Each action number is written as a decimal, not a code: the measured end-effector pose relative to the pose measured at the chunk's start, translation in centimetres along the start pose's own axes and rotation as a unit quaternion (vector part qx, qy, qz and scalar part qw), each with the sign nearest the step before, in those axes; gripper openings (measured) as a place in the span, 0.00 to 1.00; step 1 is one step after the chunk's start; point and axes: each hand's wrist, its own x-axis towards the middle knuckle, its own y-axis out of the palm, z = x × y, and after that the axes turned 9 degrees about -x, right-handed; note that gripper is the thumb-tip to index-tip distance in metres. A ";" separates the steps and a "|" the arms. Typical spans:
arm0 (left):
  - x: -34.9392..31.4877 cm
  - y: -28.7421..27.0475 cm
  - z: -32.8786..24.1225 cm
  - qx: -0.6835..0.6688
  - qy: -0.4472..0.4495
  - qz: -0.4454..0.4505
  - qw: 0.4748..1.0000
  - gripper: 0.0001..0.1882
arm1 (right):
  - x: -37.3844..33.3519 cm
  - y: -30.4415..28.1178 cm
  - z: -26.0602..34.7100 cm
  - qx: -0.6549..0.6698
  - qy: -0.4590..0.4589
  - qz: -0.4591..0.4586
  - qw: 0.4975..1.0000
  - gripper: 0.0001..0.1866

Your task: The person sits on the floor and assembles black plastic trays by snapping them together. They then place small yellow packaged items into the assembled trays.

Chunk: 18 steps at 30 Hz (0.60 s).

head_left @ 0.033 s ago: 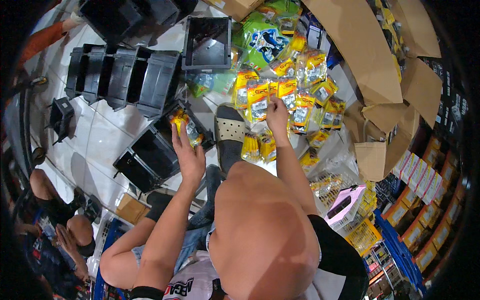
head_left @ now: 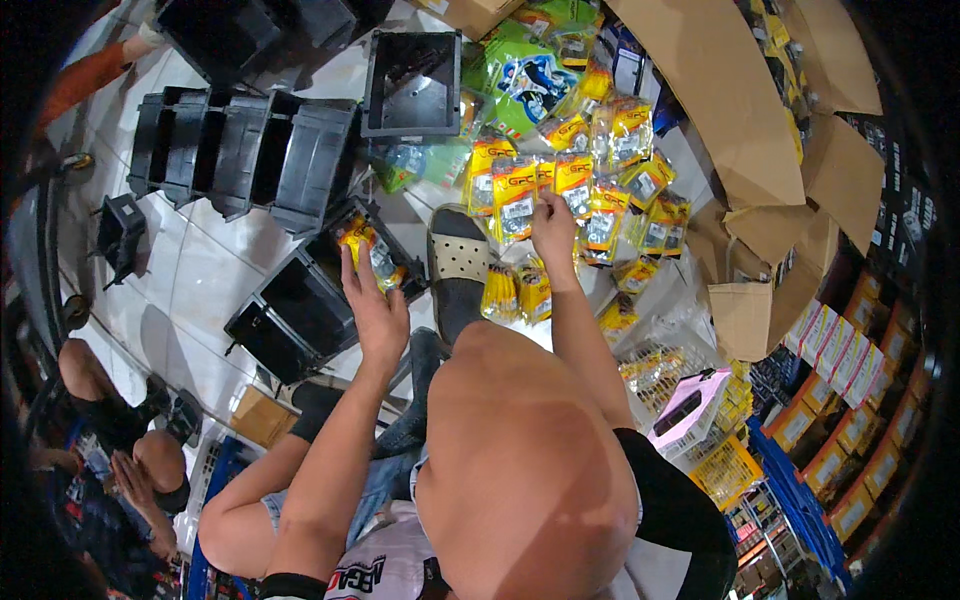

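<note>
My right hand (head_left: 554, 232) has its fingertips closed on the edge of a flat clear-and-yellow plastic packet (head_left: 515, 212), which carries a white label. More packets of the same kind (head_left: 603, 222) lie beside and beyond it in a loose spread. On the left, my left hand (head_left: 380, 318) reaches over a black plastic bin (head_left: 408, 262), fingers stretched and thumb apart. Yellow packets (head_left: 362, 240) lie in that bin just past my fingertips; whether the fingers touch them I cannot tell.
Black bins (head_left: 240, 150) stand in a row at the far left, and another bin (head_left: 412, 85) sits beyond my sandalled foot (head_left: 460, 265). Opened cardboard boxes (head_left: 715, 90) flank the packets on the right. Nearer are a basket holding a pink clipboard (head_left: 690, 405) and shelves. Another person's hand (head_left: 132, 480) shows at left.
</note>
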 end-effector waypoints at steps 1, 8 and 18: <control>0.0 0.1 0.0 -0.004 0.006 -0.004 1.000 0.46 | 0.0 0.0 0.1 0.021 0.007 -0.004 1.000 0.17; -0.2 0.4 0.8 -0.007 -0.029 0.002 1.000 0.43 | -0.1 -0.2 0.5 0.060 0.039 0.022 0.997 0.22; -4.0 0.6 1.1 -0.084 -0.130 0.092 0.984 0.17 | -1.5 -0.4 2.3 0.018 -0.070 0.137 0.988 0.16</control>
